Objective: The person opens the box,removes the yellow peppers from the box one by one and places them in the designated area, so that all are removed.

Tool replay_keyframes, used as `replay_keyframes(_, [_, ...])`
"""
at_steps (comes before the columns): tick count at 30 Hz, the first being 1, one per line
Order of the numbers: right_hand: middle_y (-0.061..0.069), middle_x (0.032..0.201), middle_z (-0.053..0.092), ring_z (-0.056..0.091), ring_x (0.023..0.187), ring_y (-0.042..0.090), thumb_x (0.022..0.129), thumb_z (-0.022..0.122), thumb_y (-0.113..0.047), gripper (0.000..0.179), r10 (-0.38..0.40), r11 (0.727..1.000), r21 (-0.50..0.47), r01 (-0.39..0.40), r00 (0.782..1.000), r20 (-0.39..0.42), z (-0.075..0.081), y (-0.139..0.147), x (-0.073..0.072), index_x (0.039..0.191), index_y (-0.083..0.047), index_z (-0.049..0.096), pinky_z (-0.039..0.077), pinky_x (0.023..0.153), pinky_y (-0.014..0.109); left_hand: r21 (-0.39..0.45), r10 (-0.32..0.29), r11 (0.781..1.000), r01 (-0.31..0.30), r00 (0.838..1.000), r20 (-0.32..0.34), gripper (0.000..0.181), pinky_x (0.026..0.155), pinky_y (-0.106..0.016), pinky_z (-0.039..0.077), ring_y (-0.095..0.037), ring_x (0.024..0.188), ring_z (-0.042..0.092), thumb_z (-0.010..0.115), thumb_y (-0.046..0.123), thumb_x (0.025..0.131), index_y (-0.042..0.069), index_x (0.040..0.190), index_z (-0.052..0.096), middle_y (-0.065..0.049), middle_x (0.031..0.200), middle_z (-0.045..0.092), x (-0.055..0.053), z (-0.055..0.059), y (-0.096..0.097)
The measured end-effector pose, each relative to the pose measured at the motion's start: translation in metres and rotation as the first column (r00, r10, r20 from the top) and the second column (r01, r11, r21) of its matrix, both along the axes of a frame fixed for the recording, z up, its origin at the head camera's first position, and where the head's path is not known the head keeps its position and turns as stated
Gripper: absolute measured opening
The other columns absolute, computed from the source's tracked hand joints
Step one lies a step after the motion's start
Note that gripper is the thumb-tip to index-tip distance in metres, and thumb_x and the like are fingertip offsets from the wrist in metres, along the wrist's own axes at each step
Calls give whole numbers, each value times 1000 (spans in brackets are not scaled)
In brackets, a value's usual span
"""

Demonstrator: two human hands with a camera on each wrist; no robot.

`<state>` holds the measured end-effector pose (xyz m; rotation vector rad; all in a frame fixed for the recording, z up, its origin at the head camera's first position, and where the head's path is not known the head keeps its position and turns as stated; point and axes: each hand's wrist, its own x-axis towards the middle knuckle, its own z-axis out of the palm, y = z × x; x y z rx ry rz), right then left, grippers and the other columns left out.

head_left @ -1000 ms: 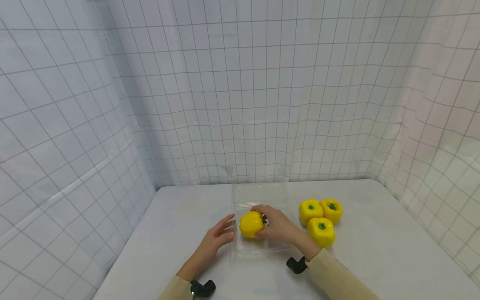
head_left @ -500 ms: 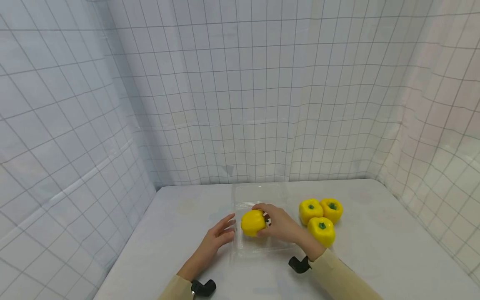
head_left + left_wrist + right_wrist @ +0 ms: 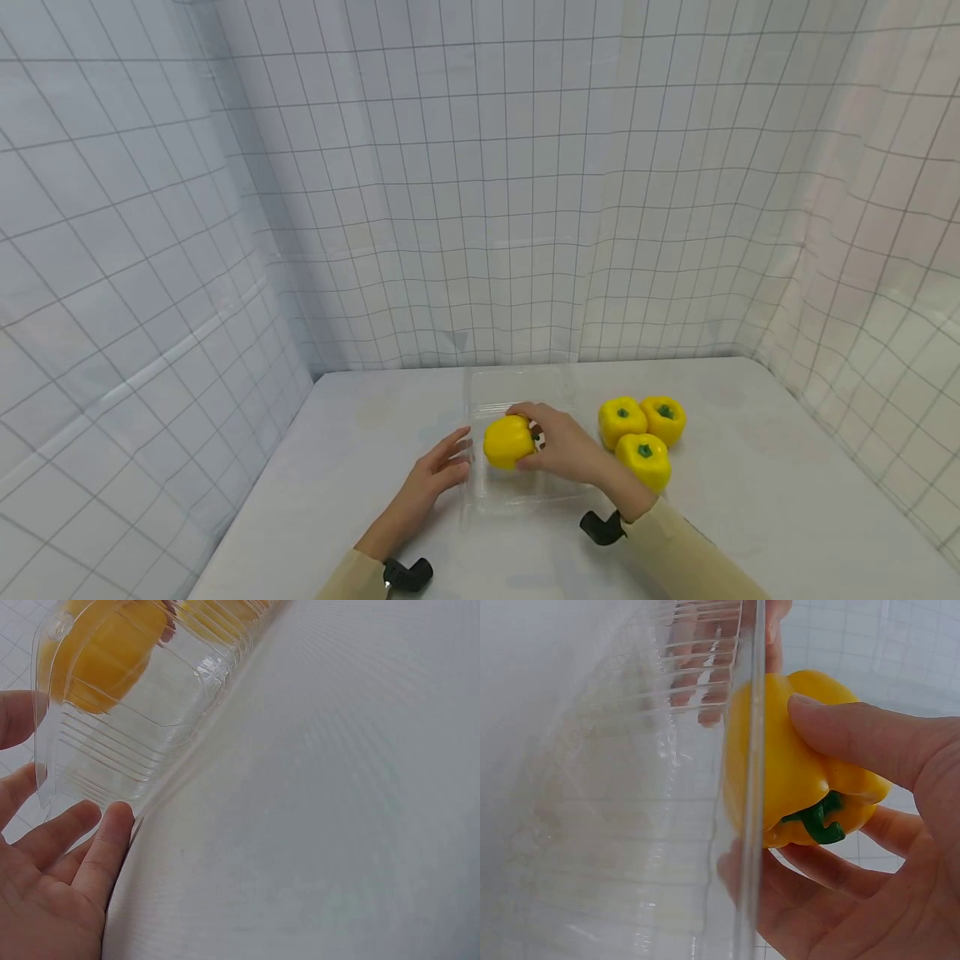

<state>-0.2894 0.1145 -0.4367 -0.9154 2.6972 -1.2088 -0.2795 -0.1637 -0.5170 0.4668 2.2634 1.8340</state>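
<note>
A yellow bell pepper [image 3: 507, 444] with a curved green stem is held in my right hand [image 3: 558, 446], its stem end toward the palm. The thumb lies on one side and the fingers wrap the other. In the right wrist view, part of the pepper [image 3: 810, 727] dips below the rim of a clear plastic container [image 3: 751, 915] and shows through its wall. My left hand [image 3: 427, 483] is at the container's left side. In the left wrist view its fingers [image 3: 105, 851] are spread and relaxed, with fingertips right at the clear wall [image 3: 112, 750].
To the right of the container, three yellow bell peppers [image 3: 642, 467] stand grouped with stems up, close to my right forearm. The container's open lid [image 3: 521, 385] lies toward the back edge of the white table [image 3: 330, 467]. White gridded curtains [image 3: 480, 208] surround the table.
My right hand has moved slightly up and to the right in the head view, carrying the bell pepper with it. The left hand has stayed in place at the container.
</note>
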Motion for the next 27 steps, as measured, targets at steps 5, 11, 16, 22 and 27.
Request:
replay_keyframes(5, [-4,134,57,57,108,18,81,86,-19,71,-2,1000,-8,2,1000,-4,4,1,2,143,-17,51,55,89,42,-2,2,1000,-2,1000,7,60,109,-51,41,-33,140,43,58,30,103,25,158,34,-9,156,42,0,0,0])
replay_keyframes(11, [-4,135,56,56,108,18,82,85,-18,71,-8,1000,-7,8,1000,-5,11,3,5,144,-17,50,55,90,41,-6,4,1000,-4,1000,9,60,109,-51,41,-32,140,43,58,31,103,26,158,35,-9,156,42,0,0,0])
replay_keyframes(16, [-5,136,56,56,109,18,83,84,-19,71,-17,1000,-6,17,1000,-8,14,6,6,145,-19,50,55,89,40,-11,11,1000,-10,1000,3,60,109,-52,40,-31,139,44,58,32,103,27,158,35,-8,156,42,0,0,0])
replay_keyframes(22, [-7,135,56,56,110,20,82,85,-19,72,-20,999,-41,20,1000,9,17,13,5,145,-20,50,54,91,43,-5,13,1000,-13,1000,3,59,109,-52,40,-32,139,44,59,31,103,28,157,36,-9,156,42,1,1,1])
replay_keyframes(27, [-7,132,57,56,109,21,80,86,-16,73,-40,997,-66,42,999,28,22,18,4,144,-21,51,54,92,46,-7,17,1000,-17,1000,1,59,109,-52,40,-31,138,45,59,31,103,29,157,36,-8,156,43,0,0,1])
